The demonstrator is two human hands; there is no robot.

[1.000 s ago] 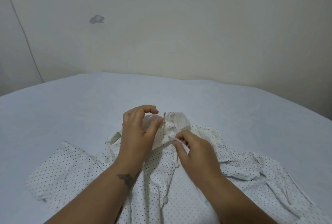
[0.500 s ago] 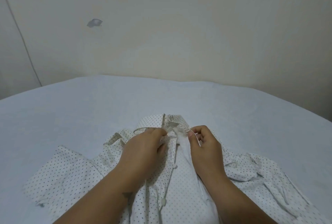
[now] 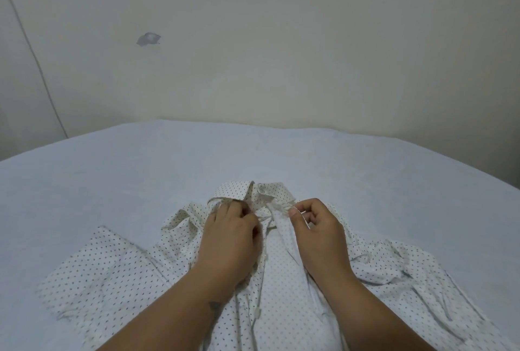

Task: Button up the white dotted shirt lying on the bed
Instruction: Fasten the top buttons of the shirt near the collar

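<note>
A white shirt with small dark dots (image 3: 118, 274) lies spread on the bed, collar (image 3: 239, 190) pointing away from me. My left hand (image 3: 230, 241) grips the left front edge just below the collar, fingers curled into the cloth. My right hand (image 3: 318, 229) pinches the right front placket near the collar between thumb and fingers. The two front edges lie a small gap apart between my hands. A white button (image 3: 257, 312) shows lower down on the front edge, unfastened.
The bed (image 3: 112, 176) has a pale blue-grey sheet that extends on all sides of the shirt. A plain cream wall (image 3: 281, 55) with a chipped patch (image 3: 148, 39) rises behind the bed's far edge.
My left hand has come down from above the collar onto the left front edge. My right hand has moved up toward the collar, still pinching the placket.
</note>
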